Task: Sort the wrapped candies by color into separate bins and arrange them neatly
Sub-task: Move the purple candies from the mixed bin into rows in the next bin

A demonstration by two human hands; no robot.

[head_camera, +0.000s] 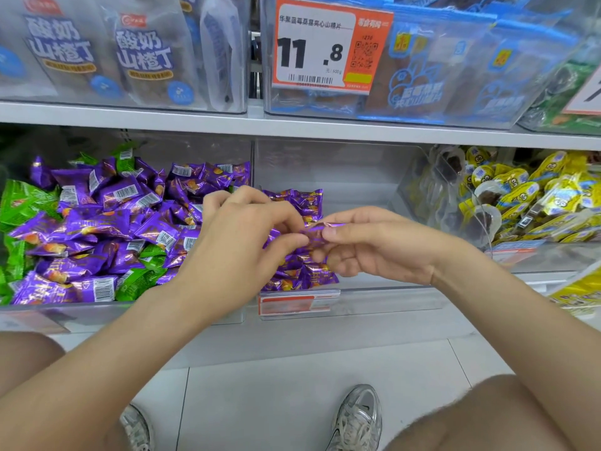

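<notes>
One shiny, crinkled purple candy (314,232) is pinched between left hand (247,237) and right hand (374,247).

Above the right hand (374,247), an orange-edged price tag (320,43) on a clear bin (268,60) reads "11.8", with "元/500g" and the line "华聚蓝莓桑葚夹心山楂片", beside a QR code and above a barcode. Up and left of the left hand (240,242), clear packs (61,50) carry "酸奶山楂丁". Purple candies (120,193) left of that hand show barcodes, their digits too small to read.
</notes>
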